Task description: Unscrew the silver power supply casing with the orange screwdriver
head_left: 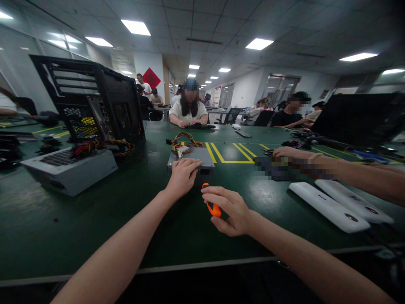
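Note:
A grey computer power supply (207, 155) sits on the green table in front of me. My left hand (182, 175) grips its near top edge, with fingers laid across the top and the thumb down by the near face. A bundle of coloured cables (186, 141) with a white connector lies at its far side. Just nearer to me, my right hand (229, 207) has its fingers curled around an orange-handled screwdriver (215, 210). The handle is partly covered by fingers, and the shaft cannot be made out clearly against the dark table.
An open black computer case (126, 105) stands at left, behind a second power supply (85, 171). Two white devices (325, 207) lie at right. Beside them, a co-worker's arm (341, 166) reaches over a blurred object. Another person (190, 105) sits opposite; a phone (243, 133) lies farther back.

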A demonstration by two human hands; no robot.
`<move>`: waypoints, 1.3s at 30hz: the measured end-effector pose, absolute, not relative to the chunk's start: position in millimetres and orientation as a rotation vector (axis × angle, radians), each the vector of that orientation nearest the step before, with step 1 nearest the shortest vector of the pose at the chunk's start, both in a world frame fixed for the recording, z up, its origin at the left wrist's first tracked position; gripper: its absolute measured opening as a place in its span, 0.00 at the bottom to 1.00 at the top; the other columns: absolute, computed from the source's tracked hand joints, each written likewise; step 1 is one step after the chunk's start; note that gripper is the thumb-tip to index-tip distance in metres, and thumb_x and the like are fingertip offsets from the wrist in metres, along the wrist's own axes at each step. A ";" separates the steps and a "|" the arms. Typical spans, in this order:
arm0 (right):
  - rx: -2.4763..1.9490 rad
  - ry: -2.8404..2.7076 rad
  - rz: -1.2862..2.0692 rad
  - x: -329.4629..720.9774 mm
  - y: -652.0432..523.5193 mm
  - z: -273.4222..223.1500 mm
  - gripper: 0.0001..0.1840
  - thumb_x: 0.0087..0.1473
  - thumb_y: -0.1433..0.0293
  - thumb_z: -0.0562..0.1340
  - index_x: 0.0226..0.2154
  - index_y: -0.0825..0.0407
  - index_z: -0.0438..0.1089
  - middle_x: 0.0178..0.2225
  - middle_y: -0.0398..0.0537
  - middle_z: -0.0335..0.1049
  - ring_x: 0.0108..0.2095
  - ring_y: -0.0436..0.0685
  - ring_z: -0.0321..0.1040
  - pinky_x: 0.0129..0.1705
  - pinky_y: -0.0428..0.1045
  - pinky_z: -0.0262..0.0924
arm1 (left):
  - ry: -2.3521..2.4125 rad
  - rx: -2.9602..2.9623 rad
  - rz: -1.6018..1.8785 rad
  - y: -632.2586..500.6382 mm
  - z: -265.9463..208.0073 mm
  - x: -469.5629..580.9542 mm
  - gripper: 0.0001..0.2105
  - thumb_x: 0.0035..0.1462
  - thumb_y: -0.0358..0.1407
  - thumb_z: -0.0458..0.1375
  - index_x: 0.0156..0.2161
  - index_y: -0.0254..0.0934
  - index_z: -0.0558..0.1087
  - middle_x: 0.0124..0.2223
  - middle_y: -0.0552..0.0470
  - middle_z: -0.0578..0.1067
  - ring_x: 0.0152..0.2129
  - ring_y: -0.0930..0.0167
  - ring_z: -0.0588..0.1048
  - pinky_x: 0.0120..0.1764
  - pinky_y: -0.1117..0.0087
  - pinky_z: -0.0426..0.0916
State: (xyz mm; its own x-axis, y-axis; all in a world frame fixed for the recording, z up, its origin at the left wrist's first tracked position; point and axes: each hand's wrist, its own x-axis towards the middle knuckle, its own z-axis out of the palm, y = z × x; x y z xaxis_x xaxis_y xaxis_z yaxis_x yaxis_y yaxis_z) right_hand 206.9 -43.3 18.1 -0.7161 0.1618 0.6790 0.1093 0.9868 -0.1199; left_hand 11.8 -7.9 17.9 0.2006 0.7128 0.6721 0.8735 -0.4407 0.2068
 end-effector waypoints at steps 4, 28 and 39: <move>-0.222 -2.413 -0.042 206.2 -45.0 19.0 0.19 0.51 0.65 0.58 0.46 0.51 0.62 0.47 0.56 0.65 0.43 0.58 0.66 0.41 0.53 0.61 | -1.499 -2.239 -1.091 -8.5 17.5 11.1 0.15 0.56 0.30 0.48 0.47 0.43 0.68 0.48 0.53 0.71 0.46 0.68 0.65 0.45 0.63 0.55; -0.130 -2.382 -0.145 205.5 -52.9 22.5 0.20 0.55 0.67 0.52 0.50 0.56 0.56 0.46 0.61 0.63 0.45 0.58 0.64 0.40 0.52 0.63 | -1.492 -2.236 -1.044 -13.6 17.9 13.0 0.17 0.53 0.29 0.50 0.48 0.43 0.66 0.50 0.53 0.69 0.47 0.68 0.64 0.46 0.62 0.54; -0.150 -2.318 -0.190 204.1 -54.3 20.8 0.18 0.53 0.63 0.55 0.44 0.56 0.57 0.42 0.59 0.67 0.42 0.57 0.67 0.37 0.49 0.65 | -1.476 -2.229 -1.030 -11.4 17.5 11.8 0.16 0.54 0.29 0.50 0.48 0.43 0.66 0.50 0.53 0.70 0.46 0.68 0.64 0.45 0.62 0.55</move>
State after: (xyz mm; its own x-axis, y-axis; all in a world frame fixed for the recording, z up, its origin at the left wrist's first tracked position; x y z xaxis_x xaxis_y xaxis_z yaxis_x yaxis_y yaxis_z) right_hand 204.1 -54.3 20.8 -0.6821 0.0489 0.7297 0.1673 0.9817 0.0905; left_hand 11.8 -11.4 17.5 0.2261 0.6883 0.6893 0.8846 -0.4414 0.1507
